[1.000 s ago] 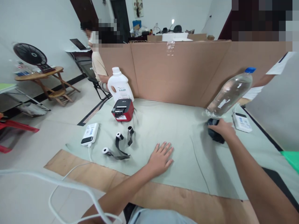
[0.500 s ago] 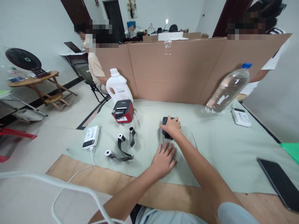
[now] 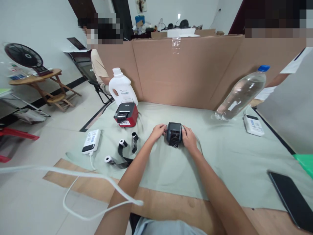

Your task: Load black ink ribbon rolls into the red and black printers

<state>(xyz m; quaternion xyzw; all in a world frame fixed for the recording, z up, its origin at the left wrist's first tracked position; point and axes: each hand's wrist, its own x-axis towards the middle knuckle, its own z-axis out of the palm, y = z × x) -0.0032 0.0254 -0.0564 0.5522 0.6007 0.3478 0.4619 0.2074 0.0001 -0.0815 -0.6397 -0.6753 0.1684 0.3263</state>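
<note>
A small black label printer (image 3: 174, 133) sits on the pale green cloth in front of me, with a strip of shiny black tape hanging over its near side. My left hand (image 3: 158, 132) holds its left side, fingers bent against the casing. On the opposite side, my right hand (image 3: 189, 138) grips the right edge, with thumb and fingertips at the body. To the left stands a red and black label printer (image 3: 126, 115). Closer to me lie a black roll (image 3: 134, 142) and two black-and-white rolls, one of them a roll with a white end (image 3: 110, 159), their dark strips unwound.
A tall cardboard panel (image 3: 186, 71) closes off the back. Before it stand a white jug (image 3: 124, 86) and a leaning clear bottle (image 3: 241, 94). White power banks (image 3: 91, 141) lie left and right, a phone (image 3: 292, 199) at right. A white cable (image 3: 102, 178) crosses the lower left. Two people sit beyond.
My left hand has lifted off the cloth and moved forward to the printer's left side. My right hand has shifted from its top to its right side, uncovering the printer.
</note>
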